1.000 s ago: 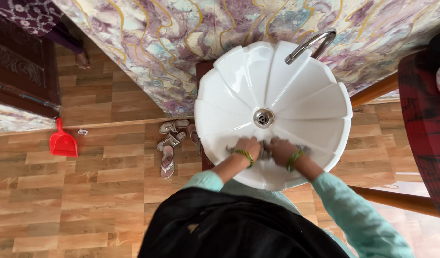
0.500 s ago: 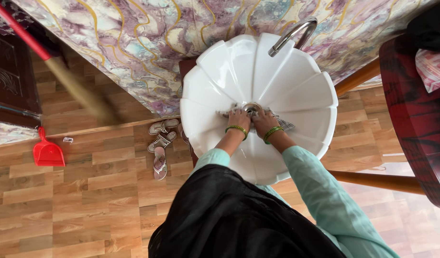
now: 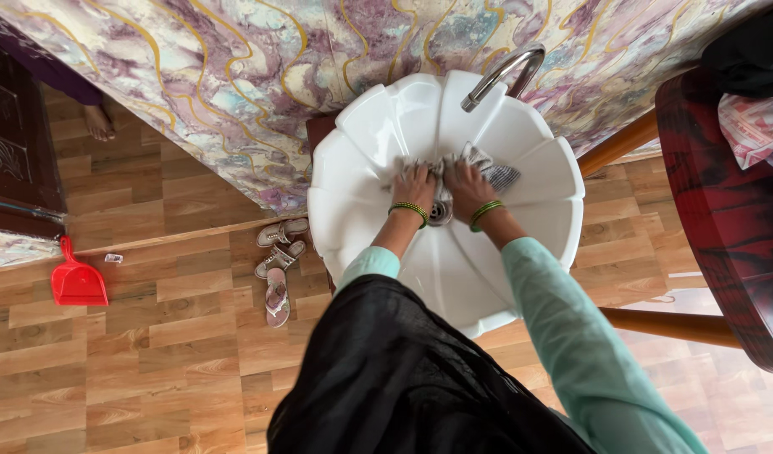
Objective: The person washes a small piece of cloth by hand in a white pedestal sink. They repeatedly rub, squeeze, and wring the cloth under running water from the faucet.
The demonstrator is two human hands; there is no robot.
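Cloth (image 3: pixel 487 172) in basin (image 3: pixel 538 235), under tap (image 3: pixel 497 76)

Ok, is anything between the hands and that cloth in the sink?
No. The left hand and right hand press directly on the grey cloth, spread on the far inner wall of the white sink. The tap stays above, clear.
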